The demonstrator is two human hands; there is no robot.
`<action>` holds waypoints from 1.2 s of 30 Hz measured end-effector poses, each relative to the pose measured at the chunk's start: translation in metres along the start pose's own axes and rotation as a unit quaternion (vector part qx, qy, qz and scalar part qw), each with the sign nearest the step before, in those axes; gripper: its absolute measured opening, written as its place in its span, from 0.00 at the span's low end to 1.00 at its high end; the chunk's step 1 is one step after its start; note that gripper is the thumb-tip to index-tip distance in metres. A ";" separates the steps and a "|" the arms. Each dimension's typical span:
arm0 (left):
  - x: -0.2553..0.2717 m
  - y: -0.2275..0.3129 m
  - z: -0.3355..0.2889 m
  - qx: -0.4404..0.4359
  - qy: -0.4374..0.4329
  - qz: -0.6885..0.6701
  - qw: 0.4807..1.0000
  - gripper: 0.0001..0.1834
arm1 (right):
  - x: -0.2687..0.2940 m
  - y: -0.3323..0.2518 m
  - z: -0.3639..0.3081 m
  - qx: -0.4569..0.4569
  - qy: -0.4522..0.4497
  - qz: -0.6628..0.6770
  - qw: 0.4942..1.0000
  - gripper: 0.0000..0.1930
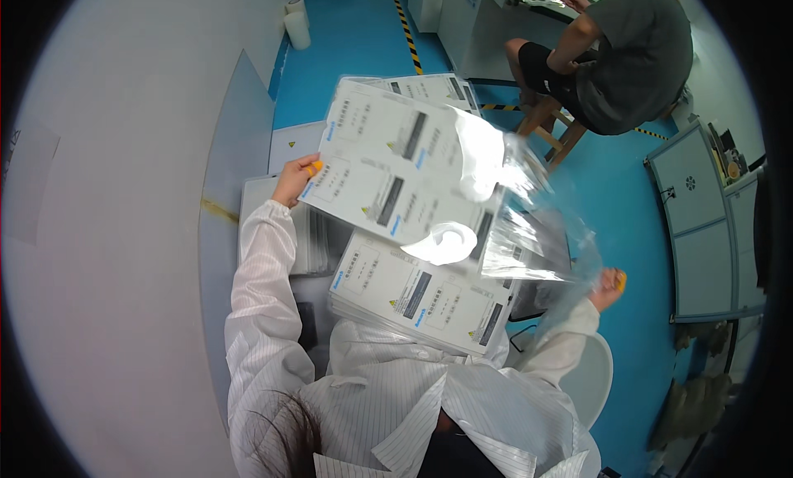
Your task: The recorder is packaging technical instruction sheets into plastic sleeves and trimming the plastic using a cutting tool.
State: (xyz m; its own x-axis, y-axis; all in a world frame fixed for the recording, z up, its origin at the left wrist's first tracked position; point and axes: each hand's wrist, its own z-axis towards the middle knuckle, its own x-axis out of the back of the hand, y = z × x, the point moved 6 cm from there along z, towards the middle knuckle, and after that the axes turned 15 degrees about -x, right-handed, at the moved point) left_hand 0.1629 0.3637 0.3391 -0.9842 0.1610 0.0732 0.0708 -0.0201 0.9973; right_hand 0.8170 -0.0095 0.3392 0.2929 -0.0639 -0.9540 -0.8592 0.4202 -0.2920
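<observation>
My left hand [294, 179] grips the left edge of a large white printed sheet [363, 152], which is raised and tilted over the work area. Clear plastic film [541, 222] stretches off the sheet's right side, glossy and creased. Its far end is pulled out to the right in my right hand [609, 290], which is closed on it. Orange finger covers show on both hands. Under the raised sheet, close to my body, lies a stack of similar printed sheets [421, 300]. Bright glare hides parts of the raised sheet's print.
More printed sheets [429, 88] lie beyond, with another stack [310, 247] to the left beside a grey panel [235, 147]. A white round bin [596, 379] stands at my right. Ahead, a person [636, 57] sits on a wooden stool [555, 131]. Grey cabinets [702, 222] line the right.
</observation>
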 end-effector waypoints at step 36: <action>-0.052 -0.042 -0.038 -0.007 -0.151 0.095 0.984 0.08 | -0.154 0.415 -0.066 -0.337 -0.174 -0.543 0.749 0.15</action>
State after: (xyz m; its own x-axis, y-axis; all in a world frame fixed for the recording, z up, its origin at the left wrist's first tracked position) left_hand 0.2048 0.3188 0.2932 -0.8602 0.4386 0.2602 0.2450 -0.0921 0.9651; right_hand 0.3877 0.1152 0.3601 0.9635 0.2529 -0.0879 -0.0175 -0.2682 -0.9632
